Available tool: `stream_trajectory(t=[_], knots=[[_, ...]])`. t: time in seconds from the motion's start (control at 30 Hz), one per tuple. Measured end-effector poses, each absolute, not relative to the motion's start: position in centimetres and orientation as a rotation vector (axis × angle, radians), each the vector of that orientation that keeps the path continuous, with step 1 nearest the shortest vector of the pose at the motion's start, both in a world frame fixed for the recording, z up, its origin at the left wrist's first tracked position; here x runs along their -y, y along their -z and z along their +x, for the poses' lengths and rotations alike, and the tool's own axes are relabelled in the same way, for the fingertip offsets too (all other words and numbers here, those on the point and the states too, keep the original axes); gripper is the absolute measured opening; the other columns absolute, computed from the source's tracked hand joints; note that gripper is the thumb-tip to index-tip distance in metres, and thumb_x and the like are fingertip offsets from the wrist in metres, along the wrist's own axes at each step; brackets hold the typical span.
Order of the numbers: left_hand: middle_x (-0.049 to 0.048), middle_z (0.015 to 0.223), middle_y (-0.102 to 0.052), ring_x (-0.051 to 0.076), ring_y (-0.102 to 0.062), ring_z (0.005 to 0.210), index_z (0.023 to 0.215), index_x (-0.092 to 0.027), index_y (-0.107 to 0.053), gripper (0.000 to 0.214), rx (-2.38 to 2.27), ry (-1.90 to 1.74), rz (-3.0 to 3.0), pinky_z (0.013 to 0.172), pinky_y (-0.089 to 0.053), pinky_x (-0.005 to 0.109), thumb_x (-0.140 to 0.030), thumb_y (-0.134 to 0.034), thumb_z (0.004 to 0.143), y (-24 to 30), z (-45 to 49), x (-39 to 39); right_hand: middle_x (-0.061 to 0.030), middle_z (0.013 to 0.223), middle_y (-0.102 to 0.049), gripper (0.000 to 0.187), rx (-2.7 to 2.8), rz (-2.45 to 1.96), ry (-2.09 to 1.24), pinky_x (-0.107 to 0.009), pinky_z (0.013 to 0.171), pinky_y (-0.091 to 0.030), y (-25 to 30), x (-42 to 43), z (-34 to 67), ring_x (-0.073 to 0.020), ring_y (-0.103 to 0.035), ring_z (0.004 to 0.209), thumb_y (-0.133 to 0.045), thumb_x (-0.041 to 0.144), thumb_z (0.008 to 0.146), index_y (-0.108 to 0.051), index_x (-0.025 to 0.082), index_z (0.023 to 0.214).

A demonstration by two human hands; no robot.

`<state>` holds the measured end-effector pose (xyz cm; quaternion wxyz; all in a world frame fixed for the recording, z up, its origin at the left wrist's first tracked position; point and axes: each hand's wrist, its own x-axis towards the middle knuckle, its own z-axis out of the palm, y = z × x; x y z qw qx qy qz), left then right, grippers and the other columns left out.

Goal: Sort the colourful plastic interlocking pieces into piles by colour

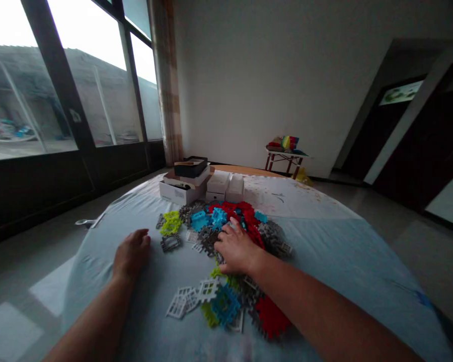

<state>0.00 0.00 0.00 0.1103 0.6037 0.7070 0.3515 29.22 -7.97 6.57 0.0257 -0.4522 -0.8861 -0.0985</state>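
My right hand reaches over a pile of notched plastic building tiles, fingers spread and touching the grey tiles under it. Whether a fingertip pinches a piece is hard to see. My left hand rests on the cloth left of the pile, fingers curled together, with nothing visible in them. Closest to it lies a dark grey frame piece, and yellow-green tiles sit just beyond. Blue tiles and red tiles lie farther back. Nearer me are white window pieces, a blue tile and red tiles.
A round table with a pale blue cloth bears everything. Behind the pile stand an open white box with a black tray on it, and closed white boxes. A small stool with colourful items stands by the wall.
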Motion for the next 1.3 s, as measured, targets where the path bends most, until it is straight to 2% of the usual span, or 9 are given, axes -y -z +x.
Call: stream_trajectory(t=[0.2, 0.37, 0.53, 0.67, 0.77, 0.87, 1.03, 1.3], knots=[[0.0136, 0.103, -0.062, 0.028, -0.058, 0.095, 0.104, -0.016, -0.059, 0.040, -2.083, -0.999, 1.800, 0.083, -0.045, 0.039, -0.034, -0.041, 0.074, 0.1, 0.0, 0.0, -0.0096, 0.105, -0.062, 0.037, 2.580, -1.546, 0.280, -0.055, 0.103, -0.012, -6.4, 9.0, 34.2, -0.0286, -0.044, 0.112, -0.066, 0.043, 0.065, -0.066, 0.021, 0.095], [0.0151, 0.107, -0.059, 0.027, -0.059, 0.092, 0.108, -0.015, -0.058, 0.046, -2.053, -0.975, 1.810, 0.083, -0.046, 0.038, -0.040, -0.039, 0.073, -0.2, -0.2, -0.2, -0.0072, 0.116, -0.059, 0.037, 2.395, -1.478, 0.052, -0.056, 0.102, -0.016, -7.4, 10.9, 38.4, -0.0274, -0.044, 0.116, -0.062, 0.050, 0.070, -0.065, 0.027, 0.099], [0.0189, 0.108, -0.060, 0.033, -0.054, 0.103, 0.107, -0.010, -0.058, 0.054, -2.057, -0.964, 1.801, 0.091, -0.041, 0.044, -0.046, -0.039, 0.072, -1.3, -0.4, -4.3, -0.0082, 0.119, -0.056, 0.034, 1.924, -1.405, 0.046, -0.043, 0.098, -0.034, -6.3, 12.2, 43.2, -0.0220, -0.047, 0.114, -0.050, 0.045, 0.082, -0.062, 0.024, 0.106], [0.0196, 0.111, -0.059, 0.034, -0.048, 0.113, 0.105, -0.010, -0.059, 0.055, -2.013, -1.003, 1.784, 0.097, -0.036, 0.046, -0.050, -0.041, 0.072, -2.0, 0.4, -8.5, -0.0109, 0.109, -0.061, 0.033, 1.584, -1.452, 0.115, -0.043, 0.094, -0.041, -1.9, 11.7, 47.0, -0.0234, -0.053, 0.106, -0.047, 0.045, 0.083, -0.064, 0.020, 0.097], [0.0210, 0.117, -0.055, 0.033, -0.044, 0.118, 0.106, -0.009, -0.058, 0.054, -1.943, -1.030, 1.773, 0.100, -0.031, 0.048, -0.048, -0.044, 0.073, -1.9, 1.8, -10.4, -0.0121, 0.106, -0.062, 0.032, 1.498, -1.447, 0.113, -0.044, 0.093, -0.042, 1.1, 11.1, 48.7, -0.0239, -0.055, 0.103, -0.049, 0.044, 0.082, -0.063, 0.018, 0.095], [0.0181, 0.118, -0.056, 0.027, -0.048, 0.115, 0.107, -0.010, -0.057, 0.049, -1.823, -1.059, 1.751, 0.100, -0.032, 0.047, -0.047, -0.045, 0.076, -1.3, 4.1, -11.3, -0.0120, 0.105, -0.062, 0.033, 1.464, -1.452, 0.071, -0.043, 0.093, -0.043, 2.4, 10.8, 49.1, -0.0237, -0.056, 0.103, -0.049, 0.044, 0.082, -0.063, 0.018, 0.096], [0.0079, 0.108, -0.064, 0.023, -0.056, 0.104, 0.100, -0.018, -0.063, 0.048, -1.567, -1.112, 1.722, 0.094, -0.041, 0.035, -0.052, -0.042, 0.074, -0.1, 9.5, -11.1, -0.0108, 0.106, -0.062, 0.034, 1.434, -1.469, 0.001, -0.044, 0.095, -0.042, 2.3, 10.3, 48.6, -0.0233, -0.056, 0.104, -0.048, 0.045, 0.082, -0.062, 0.019, 0.099], [0.0090, 0.109, -0.063, 0.023, -0.057, 0.102, 0.108, -0.015, -0.059, 0.058, -1.287, -1.097, 1.736, 0.094, -0.041, 0.035, -0.057, -0.045, 0.070, 0.2, 15.7, -8.5, -0.0111, 0.108, -0.061, 0.037, 1.329, -1.496, -0.078, -0.043, 0.095, -0.042, 2.8, 9.9, 49.3, -0.0236, -0.055, 0.106, -0.049, 0.047, 0.081, -0.059, 0.019, 0.103]])
